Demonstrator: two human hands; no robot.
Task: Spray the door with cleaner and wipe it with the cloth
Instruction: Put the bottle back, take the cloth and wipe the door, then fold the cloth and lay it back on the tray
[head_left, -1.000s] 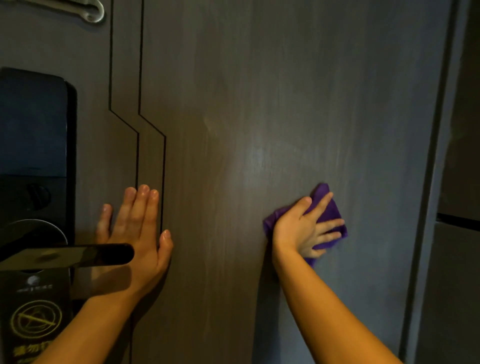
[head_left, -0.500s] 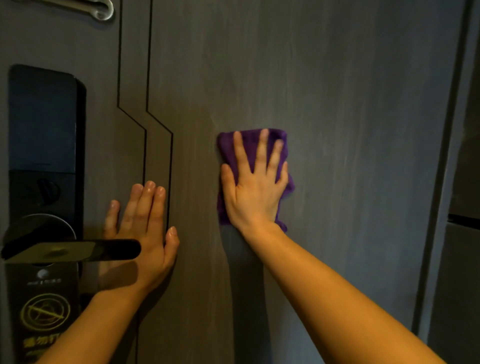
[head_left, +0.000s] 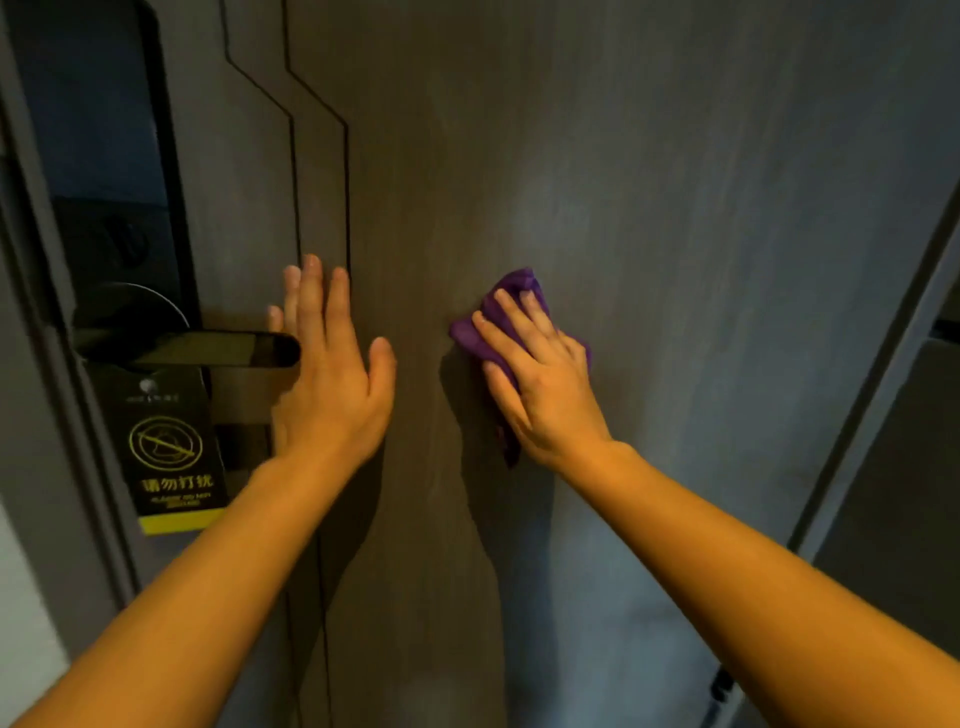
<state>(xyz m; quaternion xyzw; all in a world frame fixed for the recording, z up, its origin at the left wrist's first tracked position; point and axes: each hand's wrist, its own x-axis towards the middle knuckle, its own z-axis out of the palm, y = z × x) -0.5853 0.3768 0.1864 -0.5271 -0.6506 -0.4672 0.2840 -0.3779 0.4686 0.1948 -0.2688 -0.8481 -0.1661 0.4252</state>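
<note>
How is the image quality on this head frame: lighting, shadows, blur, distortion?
Head view: dim, warm light with a pale sheen on the door; both arms cast dark shadows on it below the left hand and right hand; the cloth and the tag look soft, its small print unreadable; wide-angle bending curves the frame at the right edge.
</note>
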